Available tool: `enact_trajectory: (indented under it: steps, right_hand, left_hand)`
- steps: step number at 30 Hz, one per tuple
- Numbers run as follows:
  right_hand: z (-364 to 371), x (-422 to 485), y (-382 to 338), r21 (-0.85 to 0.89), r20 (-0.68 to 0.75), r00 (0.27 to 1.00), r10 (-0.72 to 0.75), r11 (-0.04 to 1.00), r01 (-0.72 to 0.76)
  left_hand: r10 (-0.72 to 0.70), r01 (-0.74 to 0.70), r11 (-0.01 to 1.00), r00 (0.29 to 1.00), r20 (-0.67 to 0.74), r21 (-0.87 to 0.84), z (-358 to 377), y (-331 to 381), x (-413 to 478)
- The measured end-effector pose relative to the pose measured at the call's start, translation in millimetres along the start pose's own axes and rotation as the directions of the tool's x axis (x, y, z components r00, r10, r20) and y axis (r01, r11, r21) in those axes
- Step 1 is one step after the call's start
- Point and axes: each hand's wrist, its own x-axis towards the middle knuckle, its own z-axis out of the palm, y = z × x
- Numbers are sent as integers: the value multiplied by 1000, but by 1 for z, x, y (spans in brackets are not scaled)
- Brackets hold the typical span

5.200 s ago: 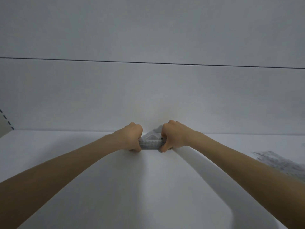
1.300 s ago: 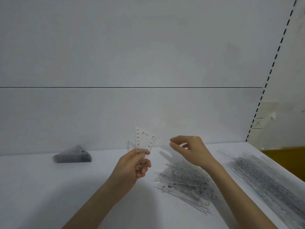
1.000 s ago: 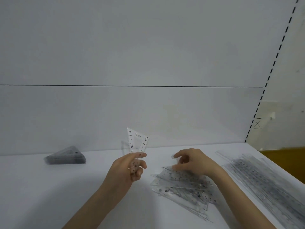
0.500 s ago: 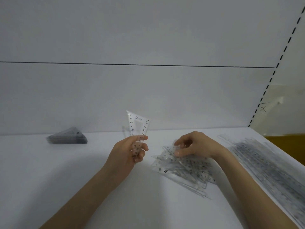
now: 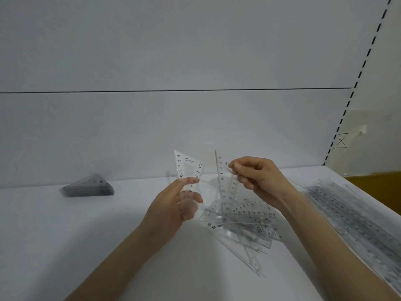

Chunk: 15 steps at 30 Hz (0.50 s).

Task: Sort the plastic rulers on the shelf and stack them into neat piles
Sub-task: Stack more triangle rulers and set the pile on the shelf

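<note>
Plastic rulers (image 5: 243,220) lay loosely heaped on the shelf (image 5: 65,246), just below the right hand (image 5: 258,179), whose fingers pinched one clear ruler (image 5: 221,181) held upright above the heap. The left hand (image 5: 173,205) gripped a triangular ruler (image 5: 188,168) between thumb and curled fingers. Sorting looked partway done: the next move probably called for matching the two held pieces edge to edge, then adding them to the stacked pile (image 5: 87,187) at far left. Long straight rulers (image 5: 351,216) lay along the right edge. No box or tray showed.

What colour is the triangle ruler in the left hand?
The triangle ruler is clear with black numbers; head view.
</note>
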Motion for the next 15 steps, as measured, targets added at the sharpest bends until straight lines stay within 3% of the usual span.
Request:
enact_trajectory:
  steps: [2,9,15]
  right_hand:
    - [11,-3,1,-7,29,999,-33,999,33]
    - [28,-4,8,-291,-58,962,-267,926,239]
    - [33,-5,16,-474,-110,927,-359,839,269]
  left_hand:
    - [3,-3,1000,999,39,-4,4,-1,-1]
    - [-68,63,998,972,225,30,10,0,-9]
    - [-96,80,994,967,234,80,10,-2,-4]
